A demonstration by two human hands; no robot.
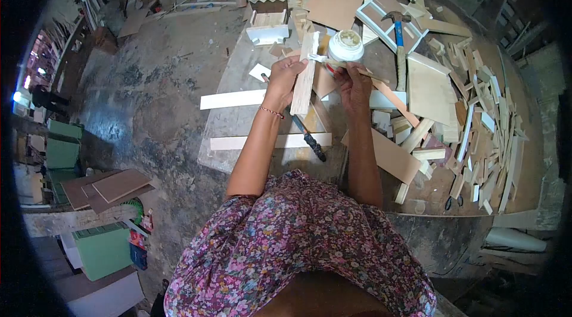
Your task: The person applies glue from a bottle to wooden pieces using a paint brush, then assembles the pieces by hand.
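Note:
My left hand point(287, 75) is closed on a wooden strip point(304, 87), held upright in view above the table. In the fingers of my right hand point(353, 81) is a brush point(370, 72) with a pale wooden handle. Its white-coated tip meets the strip's edge close to my left fingertips. Just behind my right hand stands an open white jar point(345, 49) with whitish stuff inside and on its rim. Below the strip, a dark-handled tool point(314, 145) lies on the table, partly hidden by the left arm. White-faced strips point(232, 100) lie beside and under my left forearm.
A blue-handled hammer point(399, 37) rests by a white frame point(376, 13) on the worktable point(232, 81). Wood offcuts point(476, 114) pile up on the right. A small wooden box piece point(268, 26) stands at the back left. Scissors point(454, 201) lie near the front edge.

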